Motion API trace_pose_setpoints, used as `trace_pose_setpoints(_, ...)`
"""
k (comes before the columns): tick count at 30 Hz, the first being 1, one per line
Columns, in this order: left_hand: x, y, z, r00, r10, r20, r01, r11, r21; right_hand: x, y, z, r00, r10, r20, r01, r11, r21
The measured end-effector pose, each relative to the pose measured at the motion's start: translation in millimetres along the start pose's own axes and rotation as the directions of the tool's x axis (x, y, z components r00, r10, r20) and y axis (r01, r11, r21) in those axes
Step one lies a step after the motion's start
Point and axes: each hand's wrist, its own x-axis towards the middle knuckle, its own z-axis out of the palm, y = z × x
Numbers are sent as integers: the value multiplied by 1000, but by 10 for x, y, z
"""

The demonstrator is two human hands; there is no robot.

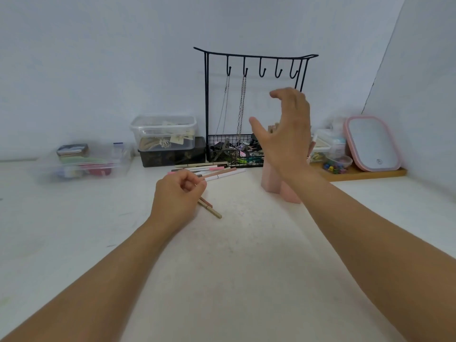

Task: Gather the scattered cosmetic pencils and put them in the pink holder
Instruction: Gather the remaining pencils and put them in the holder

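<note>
Several cosmetic pencils point(217, 172) lie in a loose bundle on the white table, in front of the black rack. My left hand point(176, 196) is curled over two or three pencils point(212, 210), fingers pinched on them; their ends stick out to the lower right. The pink holder point(271, 180) stands to the right, mostly hidden behind my right wrist. A few pencil tops point(272, 127) show above it. My right hand point(286, 134) hovers above the holder with fingers spread and nothing in it.
A black wire rack point(246, 107) with hooks, hanging chains and a basket of clips stands behind the pencils. Clear plastic boxes point(164, 133) sit at back left, another point(84, 160) further left. A pink-framed mirror point(372, 144) and small containers rest on a wooden tray point(357, 172) at right.
</note>
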Motion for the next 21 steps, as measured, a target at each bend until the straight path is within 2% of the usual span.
trace_pose_setpoints(1, 12, -5, -11, 999, -29, -36, 29, 1000, 9, -28, -107, 7, 997, -72, 2, 72, 997, 21)
trace_pose_setpoints(2, 29, -18, -27, 996, -65, -64, 66, 998, 11, -64, -210, 39, 991, -117, 69, 112, 992, 61)
trace_pose_setpoints(3, 48, -33, -40, 991, -101, -86, 102, 995, 6, -101, -293, 92, 970, -142, 198, 122, 987, 107)
trace_pose_setpoints(4, 68, -51, -55, 986, -135, -102, 135, 991, -6, -141, -352, 177, 916, -152, 372, 109, 985, 134)
trace_pose_setpoints(6, 102, -82, -73, 975, -192, -113, 187, 981, -52, -246, -378, 385, 717, -117, 687, 94, 993, 71)
trace_pose_setpoints(7, 111, -98, -85, 969, -220, -115, 212, 974, -80, -316, -354, 502, 621, -78, 780, 104, 994, 17)
trace_pose_setpoints(8, 114, -99, -81, 963, -245, -117, 233, 967, -106, -391, -303, 594, 557, -38, 830, 120, 992, -35)
trace_pose_setpoints(9, 116, -105, -86, 957, -262, -124, 246, 961, -126, -467, -249, 680, 530, -9, 848, 135, 988, -74)
trace_pose_setpoints(13, 143, -123, -76, 948, -292, -126, 272, 949, -158, -610, -71, 893, 534, 8, 846, 182, 976, -123)
trace_pose_setpoints(18, 126, -146, -36, 967, -248, -59, 242, 965, -103, -544, -57, 1025, 421, 41, 906, 242, 958, -156)
trace_pose_setpoints(21, 114, -139, -20, 975, -222, -27, 220, 973, -72, -512, -56, 1048, 404, 78, 912, 245, 951, -189)
